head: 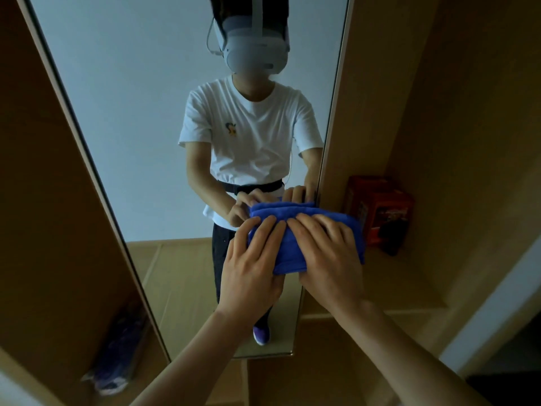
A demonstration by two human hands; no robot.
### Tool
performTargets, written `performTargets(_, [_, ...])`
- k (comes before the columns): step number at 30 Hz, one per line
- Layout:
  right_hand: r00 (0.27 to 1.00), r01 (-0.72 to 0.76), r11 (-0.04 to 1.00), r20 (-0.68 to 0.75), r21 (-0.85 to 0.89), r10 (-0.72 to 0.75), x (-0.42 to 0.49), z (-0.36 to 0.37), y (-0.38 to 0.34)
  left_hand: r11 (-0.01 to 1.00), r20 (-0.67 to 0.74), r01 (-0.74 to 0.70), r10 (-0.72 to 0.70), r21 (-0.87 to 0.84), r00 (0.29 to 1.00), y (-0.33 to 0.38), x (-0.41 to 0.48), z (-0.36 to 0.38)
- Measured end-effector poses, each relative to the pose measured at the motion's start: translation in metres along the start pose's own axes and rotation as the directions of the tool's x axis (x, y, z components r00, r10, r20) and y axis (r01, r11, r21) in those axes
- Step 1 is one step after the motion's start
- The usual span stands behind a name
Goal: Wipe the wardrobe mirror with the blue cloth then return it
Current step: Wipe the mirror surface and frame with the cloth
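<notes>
Both hands were laid on the blue cloth (289, 253). The left hand (251, 259) was spread wide, its fingers nearly straight over the cloth's left part. The right hand (325, 253) was laid flat over the right part, fingers also extended. The thumbs were hidden, so whether the cloth was pinched from beneath could not be told. The cloth was met at its far edge by its own reflection, and it straddled the right edge of the mirror (146, 112).

Beyond the fingertips, the tall, narrow glass was framed by tan wardrobe panels (380, 112). Reflected in it were a pale wall, a light wooden floor and the person, seen in a white T-shirt, dark trousers and a purple shoe. Just to the right of the right hand, a red box (380, 212) stood on a recessed shelf (409, 273). Well below and to the left of the left hand, a purple item in clear wrapping (117, 356) lay in an open compartment; what it was could not be told.

The cloth was a saturated blue, with a soft plush nap. It was folded into a thick pad, with two layered folds shown along its far edge.
</notes>
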State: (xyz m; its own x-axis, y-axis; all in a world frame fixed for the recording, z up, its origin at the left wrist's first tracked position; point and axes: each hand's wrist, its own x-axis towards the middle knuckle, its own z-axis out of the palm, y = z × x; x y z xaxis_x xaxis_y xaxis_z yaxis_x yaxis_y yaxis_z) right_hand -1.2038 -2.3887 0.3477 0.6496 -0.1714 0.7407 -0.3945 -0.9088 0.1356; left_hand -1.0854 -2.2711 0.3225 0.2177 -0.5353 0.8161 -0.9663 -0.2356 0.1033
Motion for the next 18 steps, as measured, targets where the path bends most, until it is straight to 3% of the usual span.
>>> performTargets(5, [0.993, -0.022, 1.000, 0.112, 0.012, 0.021, -0.033, 0.022, -0.009, 1.000, 0.094, 0.021, -0.020, -0.007, 0.995, -0.004, -0.038, 0.015])
performTargets(18, [0.971, -0.061, 0.995, 0.235, 0.078, 0.041, -0.099, 0.070, -0.025, 0.996, 0.276, 0.077, -0.063, -0.040, 0.959, -0.007, -0.112, 0.049])
